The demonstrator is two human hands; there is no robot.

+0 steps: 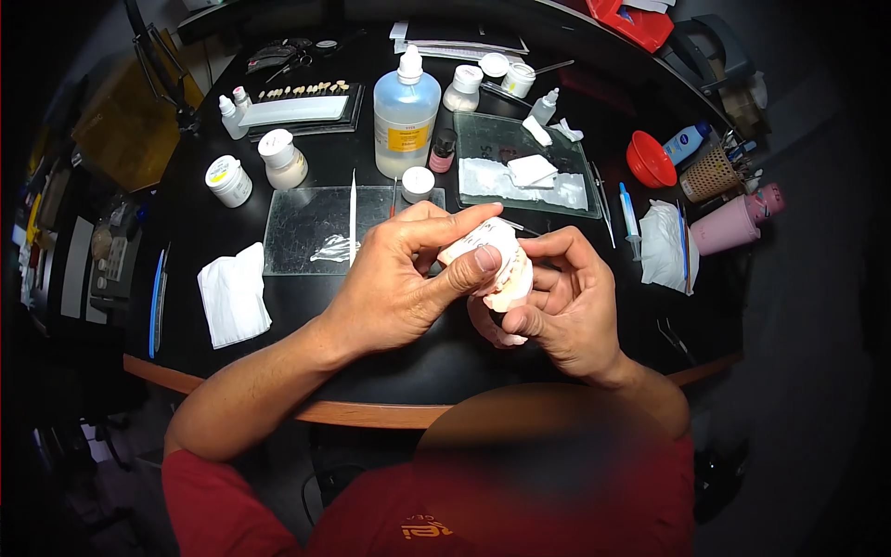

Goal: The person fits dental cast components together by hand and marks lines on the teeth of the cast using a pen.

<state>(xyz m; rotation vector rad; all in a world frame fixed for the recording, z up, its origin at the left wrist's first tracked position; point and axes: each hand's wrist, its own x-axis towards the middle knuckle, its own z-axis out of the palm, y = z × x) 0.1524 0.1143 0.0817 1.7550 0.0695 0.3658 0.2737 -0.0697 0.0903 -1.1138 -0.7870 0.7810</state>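
A white and pale pink dental model (pixel 502 265) is held up over the front middle of the black table. My left hand (pixel 408 265) grips its upper left part, with the thumb across its face and the index finger along its top. On the right side, my right hand (pixel 571 302) holds the lower part between thumb and fingers. Teeth and some handwriting show on the model. Below it, partly hidden by the hands, a pinkish rounded piece (pixel 497 327) shows; whether it touches the model I cannot tell.
Behind the hands are a glass plate (pixel 311 218), a large bottle (pixel 406 116), a small jar (pixel 418 183) and another glass slab (pixel 473 162). Folded tissue (pixel 234 297) lies left. A red bowl (pixel 651 160), syringe (pixel 630 223) and pink cup (pixel 724 226) stand or lie right.
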